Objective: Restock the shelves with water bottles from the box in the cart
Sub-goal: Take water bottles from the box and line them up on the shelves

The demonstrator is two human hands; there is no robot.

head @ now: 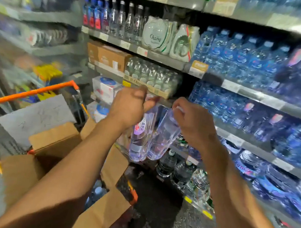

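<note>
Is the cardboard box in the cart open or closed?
Open: the cardboard box has its flaps spread, with bottle caps visible inside.

A single head-worn wide-angle camera looks forward and down, close over both forearms, toward drink shelves (252,92) ahead and an orange-railed cart (25,94) at left.

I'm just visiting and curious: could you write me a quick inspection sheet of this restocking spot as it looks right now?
Surface: dark floor between cart and shelves.
Job's things: two clear water bottles held up by their tops; open cardboard box in the orange-handled cart, more bottle caps visible inside.
Clutter: flat grey sheet lying behind the box.
Hands: left hand grips one bottle's top; right hand grips the other's.
Cables: nothing seen.
Surroundings: shelves stocked with blue-tinted bottled water, glass bottles, Chang packs; large bottles at floor level.
</note>
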